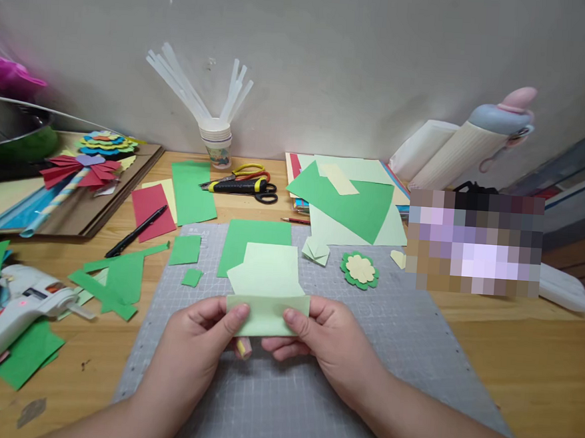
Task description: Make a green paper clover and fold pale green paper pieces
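Note:
Between my hands is a folded strip of pale green paper (267, 318), held level above the grey cutting mat (353, 357). My left hand (199, 336) grips its left end, thumb on the front and fingers behind; something yellowish shows at a fingertip. The right end is pinched the same way by my right hand (329, 338). Just beyond the strip lie pale green sheets (272, 264) over a darker green sheet (233, 241). To the right are a small folded pale green piece (315, 251) and a green paper flower with a cream centre (360, 269).
A white glue gun (21, 300) and green scraps (122, 280) lie at left. Behind are a paper cup (216, 145) with glue sticks, scissors (264, 192), a cutter (237, 186) and a paper stack (348, 203). A bottle (478, 145) leans at right, near a blurred patch.

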`<state>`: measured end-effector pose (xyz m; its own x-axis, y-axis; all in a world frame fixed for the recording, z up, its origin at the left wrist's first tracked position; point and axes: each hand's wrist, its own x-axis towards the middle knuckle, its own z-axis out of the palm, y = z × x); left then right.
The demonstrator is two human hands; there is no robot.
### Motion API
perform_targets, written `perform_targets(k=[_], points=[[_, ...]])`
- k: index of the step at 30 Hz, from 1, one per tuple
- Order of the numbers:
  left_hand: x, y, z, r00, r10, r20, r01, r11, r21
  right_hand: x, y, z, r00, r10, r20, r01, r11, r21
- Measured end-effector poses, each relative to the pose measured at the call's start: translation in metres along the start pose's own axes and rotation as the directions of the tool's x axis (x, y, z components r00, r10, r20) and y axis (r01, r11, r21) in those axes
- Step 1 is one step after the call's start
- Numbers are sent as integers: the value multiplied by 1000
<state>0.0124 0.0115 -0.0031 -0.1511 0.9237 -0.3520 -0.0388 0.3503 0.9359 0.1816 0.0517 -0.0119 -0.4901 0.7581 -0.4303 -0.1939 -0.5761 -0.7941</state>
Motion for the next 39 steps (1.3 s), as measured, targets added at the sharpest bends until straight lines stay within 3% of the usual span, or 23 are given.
perform_targets(k=[10, 39], points=[[2, 0, 0, 1000, -20, -3, 20, 998, -62, 1, 1, -1, 1000, -12, 9, 12, 999, -32], [1, 3, 2, 999, -35, -16, 35, 999, -35, 1, 0, 0, 1000, -5, -19, 4, 999, -54]])
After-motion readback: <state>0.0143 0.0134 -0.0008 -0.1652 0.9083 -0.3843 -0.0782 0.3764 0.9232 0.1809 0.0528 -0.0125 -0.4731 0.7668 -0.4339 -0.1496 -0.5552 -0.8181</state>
